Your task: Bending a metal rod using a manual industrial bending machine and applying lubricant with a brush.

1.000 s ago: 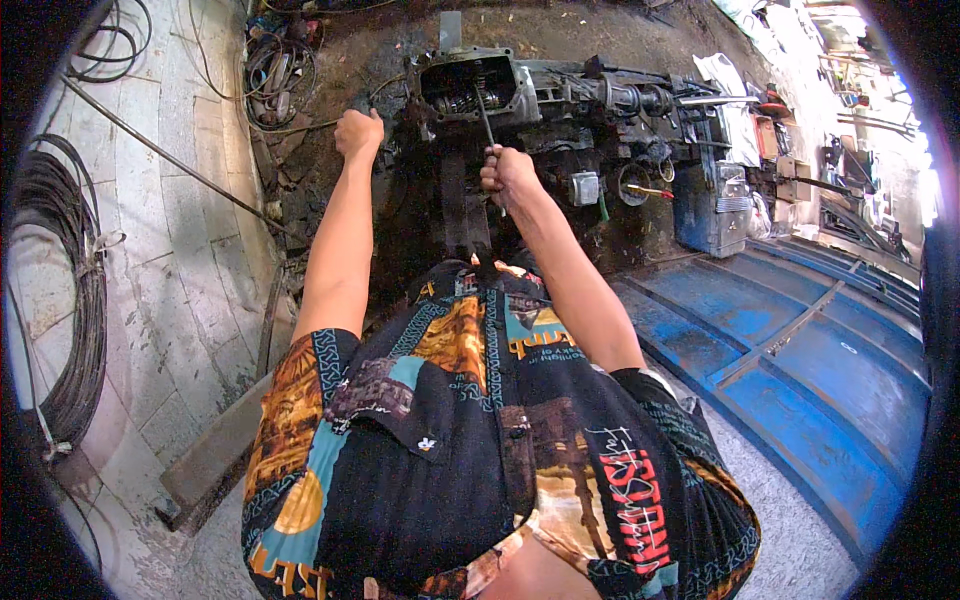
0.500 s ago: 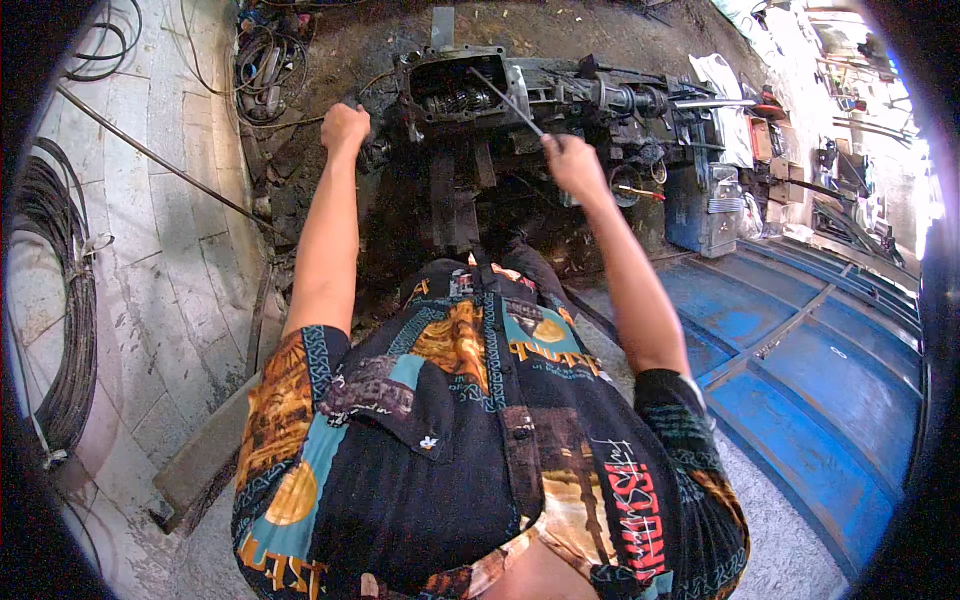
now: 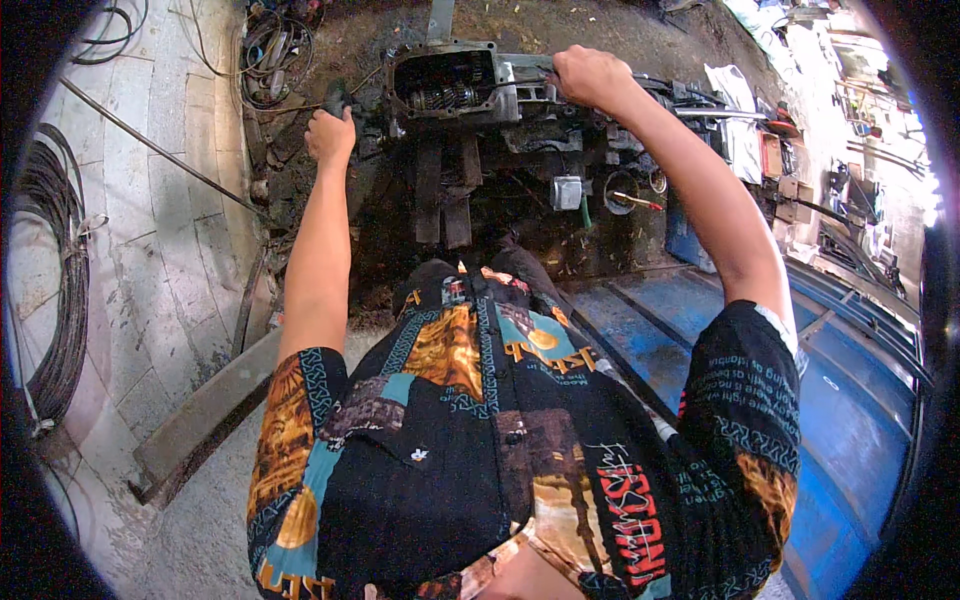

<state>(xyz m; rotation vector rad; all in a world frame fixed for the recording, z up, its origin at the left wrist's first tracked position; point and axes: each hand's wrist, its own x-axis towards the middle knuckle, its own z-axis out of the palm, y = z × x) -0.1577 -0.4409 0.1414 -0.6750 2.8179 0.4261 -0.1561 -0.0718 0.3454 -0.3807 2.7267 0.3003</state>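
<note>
An opened gearbox housing (image 3: pixel 490 104) lies ahead of me, greasy and dark, with toothed gears (image 3: pixel 445 98) showing through its rectangular opening. My right hand (image 3: pixel 592 76) is closed above the right part of the assembly. It grips a long thin metal rod (image 3: pixel 520 82), which points left toward the opening; the handle end is hidden in my fist. Left of the housing, my left hand (image 3: pixel 330 136) has curled fingers and a raised thumb beside a dark part (image 3: pixel 340 98). What those fingers hold, if anything, is hidden.
Metal supports (image 3: pixel 428 190) stand under the housing. A round container (image 3: pixel 622 192) with a red-tipped tool and a small grey box (image 3: pixel 566 193) sit below the assembly. Cables (image 3: pixel 275 65) lie at far left, a coil (image 3: pixel 60 290) nearer. Blue metal panels (image 3: pixel 850 430) lie right.
My right hand has moved up and right, and the rod has swung from steeply slanted to nearly level. My left hand has shifted slightly left, its thumb now raised.
</note>
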